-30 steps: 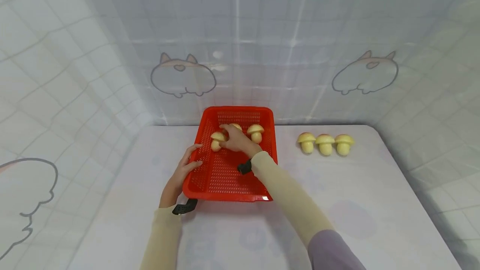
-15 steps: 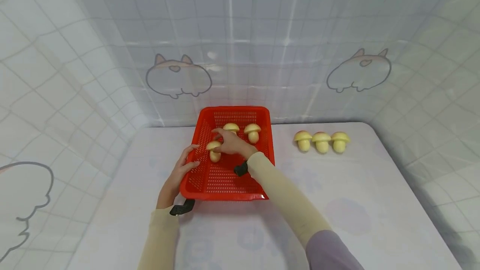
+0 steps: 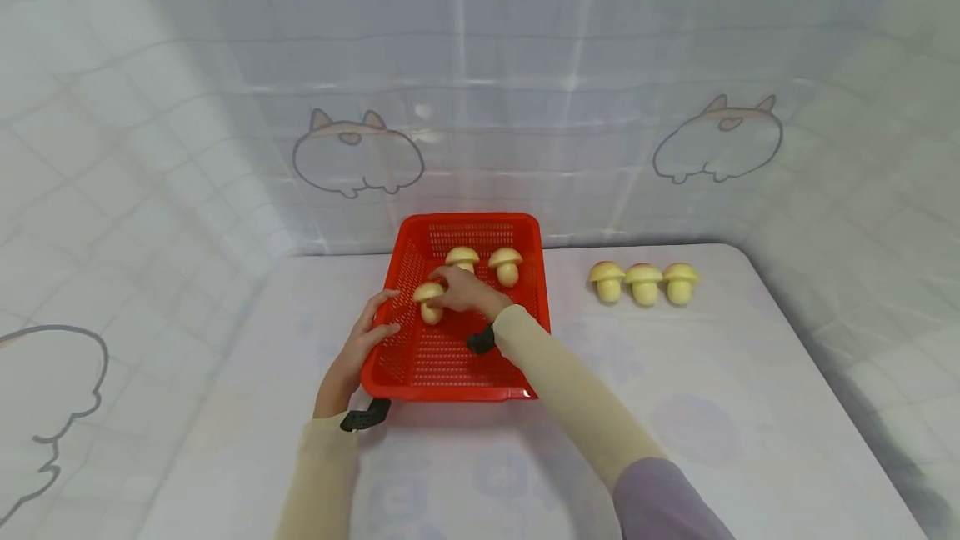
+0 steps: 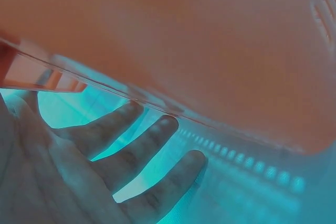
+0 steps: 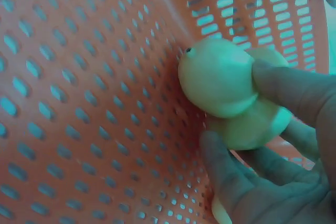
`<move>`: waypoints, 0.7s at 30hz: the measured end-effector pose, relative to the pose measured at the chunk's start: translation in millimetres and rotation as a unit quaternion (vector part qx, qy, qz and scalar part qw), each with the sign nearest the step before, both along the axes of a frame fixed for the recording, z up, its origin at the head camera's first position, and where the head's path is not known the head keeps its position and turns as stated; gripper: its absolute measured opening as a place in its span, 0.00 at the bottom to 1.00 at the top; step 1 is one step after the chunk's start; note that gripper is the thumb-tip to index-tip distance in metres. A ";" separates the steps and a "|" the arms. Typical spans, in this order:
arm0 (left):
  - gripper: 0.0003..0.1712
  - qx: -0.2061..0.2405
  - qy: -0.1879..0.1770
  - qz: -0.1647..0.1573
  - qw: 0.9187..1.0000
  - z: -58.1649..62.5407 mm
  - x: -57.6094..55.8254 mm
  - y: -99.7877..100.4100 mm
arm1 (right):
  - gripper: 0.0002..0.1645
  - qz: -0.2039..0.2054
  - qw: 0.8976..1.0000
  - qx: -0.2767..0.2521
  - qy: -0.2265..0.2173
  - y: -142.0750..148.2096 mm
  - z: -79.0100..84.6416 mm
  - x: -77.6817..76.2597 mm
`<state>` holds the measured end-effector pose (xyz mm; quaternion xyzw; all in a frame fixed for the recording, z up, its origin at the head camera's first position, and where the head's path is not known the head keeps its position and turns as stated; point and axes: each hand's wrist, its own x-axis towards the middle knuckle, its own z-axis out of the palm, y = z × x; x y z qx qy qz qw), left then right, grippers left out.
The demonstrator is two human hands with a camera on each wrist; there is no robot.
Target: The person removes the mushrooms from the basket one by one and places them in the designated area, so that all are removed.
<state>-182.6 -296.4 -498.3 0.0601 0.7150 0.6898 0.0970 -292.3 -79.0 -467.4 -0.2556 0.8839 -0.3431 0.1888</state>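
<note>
A red plastic basket [image 3: 450, 393] stands on the table with several pale yellow toy mushrooms in it. At its left side my left hand [image 3: 358, 352] holds the rim, thumb and a finger over the edge; in the left wrist view other fingers [image 4: 139, 156] stretch along the outside. Inside the basket my right hand [image 3: 467, 292] pinches a mushroom [image 3: 428, 292] near the left wall. The right wrist view shows thumb and fingers around its stem, the rounded cap [image 5: 215, 77] facing the camera. Two more mushrooms stand behind, one [image 3: 462, 256] partly hidden by the hand, the other [image 3: 507, 266] uncovered.
Three more yellow mushrooms [image 3: 643, 284] line up on the white table [image 3: 720, 373] to the right of the basket. Behind the table hangs a pale gridded curtain [image 3: 540, 148] with animal drawings, and similar sheeting closes both sides.
The right hand has brought its mushroom a little nearer along the basket's left side, uncovering the mushroom behind it. Its raised finger has since come down toward the mushroom. The left hand stays at the rim.
</note>
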 end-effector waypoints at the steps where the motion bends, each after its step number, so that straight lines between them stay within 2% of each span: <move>1: 0.32 -0.001 0.000 -0.004 1.000 -0.3 -0.8 0.5 | 0.33 -0.002 1.000 0.004 0.003 0.4 -1.1 0.4; 10: 0.32 -0.025 0.012 -0.001 1.000 -2.1 -1.7 0.2 | 0.29 -0.001 0.999 -0.032 0.004 -2.7 -4.0 3.7; 15: 0.32 -0.028 0.011 -0.006 1.000 -1.4 -0.9 -1.7 | 0.26 -0.004 0.997 -0.081 0.006 -5.6 -2.5 5.6; 21: 0.31 -0.020 0.010 -0.012 1.000 -1.5 -1.3 -0.9 | 0.24 -0.014 0.996 -0.093 0.005 -6.2 -2.4 5.6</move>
